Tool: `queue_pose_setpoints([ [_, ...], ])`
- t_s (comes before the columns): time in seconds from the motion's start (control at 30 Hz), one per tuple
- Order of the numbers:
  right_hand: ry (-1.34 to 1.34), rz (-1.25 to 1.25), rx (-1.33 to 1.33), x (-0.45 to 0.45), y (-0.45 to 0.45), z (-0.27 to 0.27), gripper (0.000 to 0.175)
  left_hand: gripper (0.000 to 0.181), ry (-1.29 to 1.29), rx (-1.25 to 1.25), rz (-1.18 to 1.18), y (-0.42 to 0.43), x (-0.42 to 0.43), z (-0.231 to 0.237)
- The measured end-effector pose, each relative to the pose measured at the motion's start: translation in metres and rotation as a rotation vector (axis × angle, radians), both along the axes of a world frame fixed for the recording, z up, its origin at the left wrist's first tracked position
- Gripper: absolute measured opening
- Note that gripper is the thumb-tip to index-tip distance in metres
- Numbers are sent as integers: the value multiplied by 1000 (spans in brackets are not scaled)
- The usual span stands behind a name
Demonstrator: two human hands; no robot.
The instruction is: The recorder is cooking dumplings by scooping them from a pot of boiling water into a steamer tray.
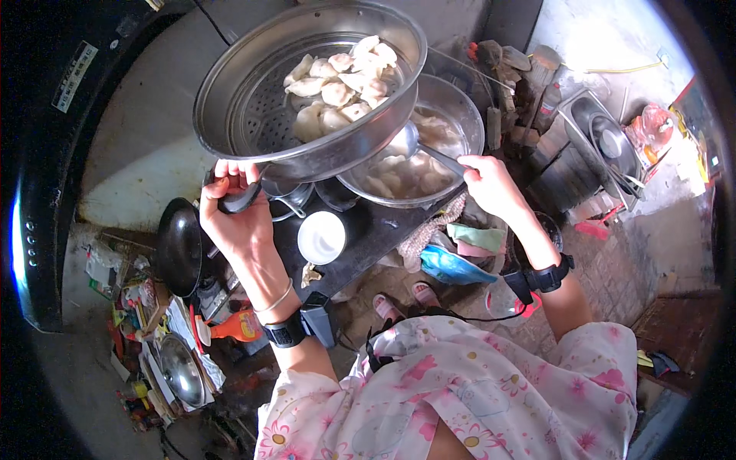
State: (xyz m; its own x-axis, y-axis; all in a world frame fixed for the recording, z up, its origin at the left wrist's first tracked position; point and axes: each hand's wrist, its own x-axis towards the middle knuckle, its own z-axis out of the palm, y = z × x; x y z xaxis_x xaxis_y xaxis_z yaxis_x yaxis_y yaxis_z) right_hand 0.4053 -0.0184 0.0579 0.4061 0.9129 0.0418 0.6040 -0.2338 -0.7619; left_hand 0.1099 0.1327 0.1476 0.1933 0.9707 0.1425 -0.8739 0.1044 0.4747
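My left hand (238,210) grips the dark loop handle (244,198) of a metal steamer basket (247,123) and holds it tilted. Cooked dumplings (339,86) are heaped on the right of its perforated base. Partly beneath it sits a wide metal pot (471,109) with more dumplings (420,175) in cloudy liquid. In my right hand (489,178) is the handle of a metal ladle (434,152). The ladle's bowl is over the pot, close to the steamer's outer wall; whether it touches that wall I cannot tell.
A white cup (322,237) stands on the black stovetop (368,230). At the left are a black wok (179,247), an orange bottle (236,328) and a metal lid (181,368). Cloths (471,241) hang near the stove's front edge. A metal sink (598,126) is at the right.
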Motion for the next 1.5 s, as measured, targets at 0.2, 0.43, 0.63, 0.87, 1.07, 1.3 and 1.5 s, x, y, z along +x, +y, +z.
queue_pose_setpoints([
  [0.2, -35, 120, -55, -15, 7, 0, 30, 21, 29, -7, 13, -8, 1, 1],
  [0.43, 632, 99, -281, 7, 4, 0, 25, 24, -26, 6, -21, -9, 1, -2],
  [0.63, 759, 165, -195, 27, -4, -2, 19, 23, 48, -50, 82, -14, 7, 2],
  [0.87, 753, 107, -161, 42, -7, -13, 17, 6, 61, -46, 95, -14, 10, -3],
  [1.07, 786, -18, -158, 41, -4, -2, 24, 6, 67, -61, 126, -14, 12, -4],
  [1.3, 893, -72, -107, 48, -5, 1, 20, 15, 38, -82, 83, -5, 13, -11],
  [1.5, 755, -95, -203, 38, -10, 18, 21, 19, -10, -32, -82, 8, 8, -24],
])
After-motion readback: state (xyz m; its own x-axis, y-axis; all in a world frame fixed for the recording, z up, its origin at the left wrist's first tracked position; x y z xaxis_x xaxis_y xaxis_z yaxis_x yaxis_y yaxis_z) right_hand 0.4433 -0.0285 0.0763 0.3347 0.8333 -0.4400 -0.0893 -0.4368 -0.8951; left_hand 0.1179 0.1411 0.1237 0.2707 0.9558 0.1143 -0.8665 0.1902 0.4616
